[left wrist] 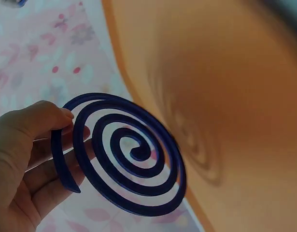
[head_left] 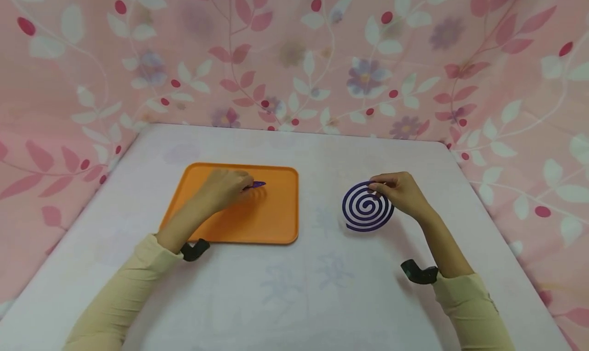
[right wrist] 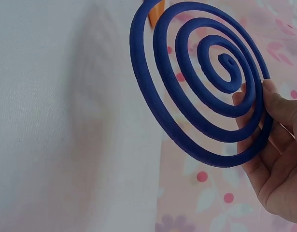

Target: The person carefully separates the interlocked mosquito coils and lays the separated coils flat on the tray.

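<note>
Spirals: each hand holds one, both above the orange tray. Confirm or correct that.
Not both: the head view shows the spiral in the right hand above the white tabletop, beside the orange tray. The spiral in the left hand is above the tray, and each hand holds one.

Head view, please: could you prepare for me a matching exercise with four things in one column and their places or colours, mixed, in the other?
Column 1
1. Left spiral
2. Right spiral
3. Tray
4. Patterned cloth

Column 2
A. Orange, lying on the table
B. Held by the right hand, to the right of the orange area
C. Pink with leaves, beyond the far table edge
D. Held by the left hand, above an orange surface

Right pairs: 1-D, 2-B, 3-A, 4-C
</note>
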`<action>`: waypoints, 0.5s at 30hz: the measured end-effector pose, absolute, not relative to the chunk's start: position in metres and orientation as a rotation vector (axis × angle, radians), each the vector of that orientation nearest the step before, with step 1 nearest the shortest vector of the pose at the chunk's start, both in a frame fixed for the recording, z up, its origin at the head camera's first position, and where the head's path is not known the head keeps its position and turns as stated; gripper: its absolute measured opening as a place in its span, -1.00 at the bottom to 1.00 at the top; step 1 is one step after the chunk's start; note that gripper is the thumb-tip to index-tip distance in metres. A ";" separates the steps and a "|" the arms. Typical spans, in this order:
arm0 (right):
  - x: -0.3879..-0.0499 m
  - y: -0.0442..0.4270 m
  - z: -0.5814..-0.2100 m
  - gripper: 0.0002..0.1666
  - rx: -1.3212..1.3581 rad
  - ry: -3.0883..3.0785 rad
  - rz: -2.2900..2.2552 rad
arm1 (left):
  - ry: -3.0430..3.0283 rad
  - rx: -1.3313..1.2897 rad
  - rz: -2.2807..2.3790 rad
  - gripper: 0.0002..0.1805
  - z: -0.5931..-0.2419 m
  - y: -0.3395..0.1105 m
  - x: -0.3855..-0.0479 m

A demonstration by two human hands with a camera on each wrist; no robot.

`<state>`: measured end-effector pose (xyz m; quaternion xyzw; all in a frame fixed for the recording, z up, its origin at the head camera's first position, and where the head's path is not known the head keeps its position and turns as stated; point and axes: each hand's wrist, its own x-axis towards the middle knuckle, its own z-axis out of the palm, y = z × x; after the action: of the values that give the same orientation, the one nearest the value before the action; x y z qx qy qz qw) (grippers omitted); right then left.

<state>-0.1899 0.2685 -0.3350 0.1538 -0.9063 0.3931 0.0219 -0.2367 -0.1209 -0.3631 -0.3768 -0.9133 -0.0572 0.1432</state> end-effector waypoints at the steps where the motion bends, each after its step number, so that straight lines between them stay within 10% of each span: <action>1: -0.192 0.271 -0.338 -0.79 0.473 -2.806 1.224 | -2.615 -1.093 -0.147 -0.86 -0.367 -0.121 -0.235; 15: -0.197 0.282 -0.352 -0.77 0.430 -2.802 1.277 | -2.562 -1.172 -0.008 -0.85 -0.410 -0.120 -0.225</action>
<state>-0.1972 0.2818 -0.3521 0.1384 -0.9012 0.4105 0.0161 -0.2246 -0.1204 -0.4099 -0.4106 -0.8974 -0.0027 0.1612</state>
